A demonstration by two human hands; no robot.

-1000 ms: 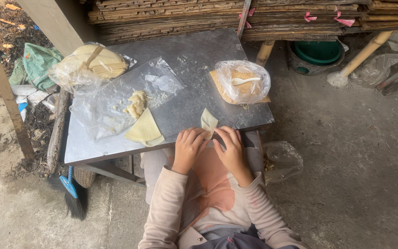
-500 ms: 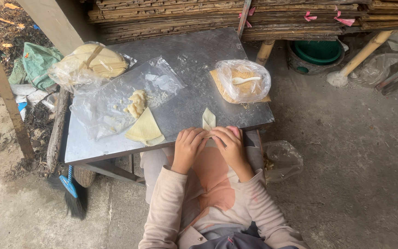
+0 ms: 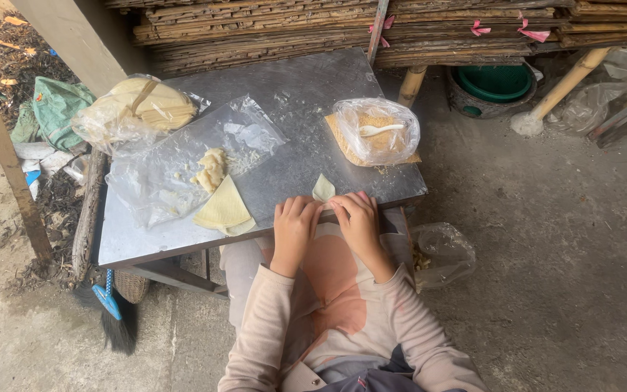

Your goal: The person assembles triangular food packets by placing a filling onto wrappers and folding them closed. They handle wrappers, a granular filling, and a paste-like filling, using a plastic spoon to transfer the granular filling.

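Wrapper piece: a small pale folded wrapper (image 3: 323, 189) lay at the near edge of the surface (image 3: 306, 94), toward its right corner, touching the fingertips of both hands.
Handling: it looked thin, light and limp, likely to tear or unfold if pinched hard; the folded corner nearest the hands seemed the safest place to take hold.
Left hand (image 3: 293, 225): fingers together and curled over the near edge, resting just left of the wrapper, clamped on nothing that showed.
Right hand (image 3: 357, 221): fingers close together, their tips pressed on the wrapper's lower edge; whether they pinched it could not be told.
Next outward: a yellow triangular stack of wrappers (image 3: 224, 210) lay on a clear plastic sheet (image 3: 161, 174) beside a lump of filling (image 3: 212, 168).
Far right: a bag of crumbs (image 3: 375, 131) held a white spoon (image 3: 380, 129).
Far left corner: a bagged bundle of wrappers (image 3: 136, 109).
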